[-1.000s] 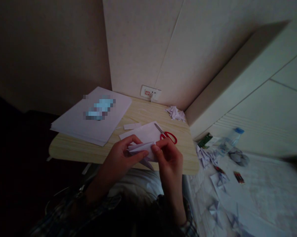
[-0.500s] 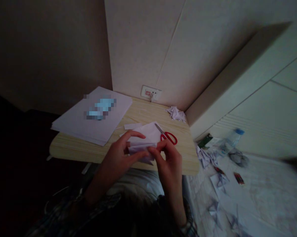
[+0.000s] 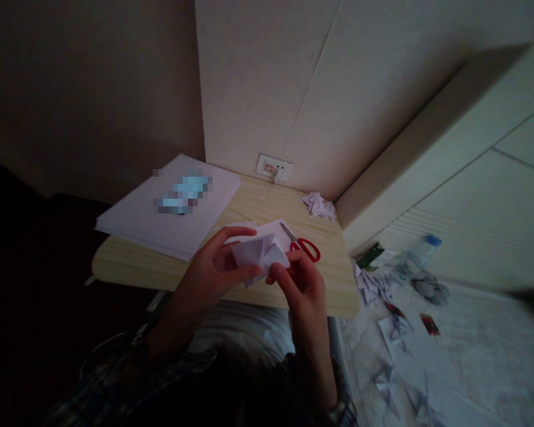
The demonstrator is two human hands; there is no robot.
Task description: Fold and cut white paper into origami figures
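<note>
A folded piece of white paper is held between my two hands, above the near part of the small wooden table. My left hand grips its left side, thumb at the lower edge and fingers behind and above. On the right side, my right hand pinches the paper between thumb and fingers. Just beyond my hands lies a flat white sheet, with red-handled scissors resting at its right edge, blades pointing away.
A stack of white paper with a blurred-out object on it covers the table's left. Folded paper pieces sit at the back right corner, below a wall socket. On the bed are more folded papers and a blue-capped bottle.
The paper in my hands has been opened out from a flat folded strip into a raised shape with standing flaps. Both hands stay in nearly the same place.
</note>
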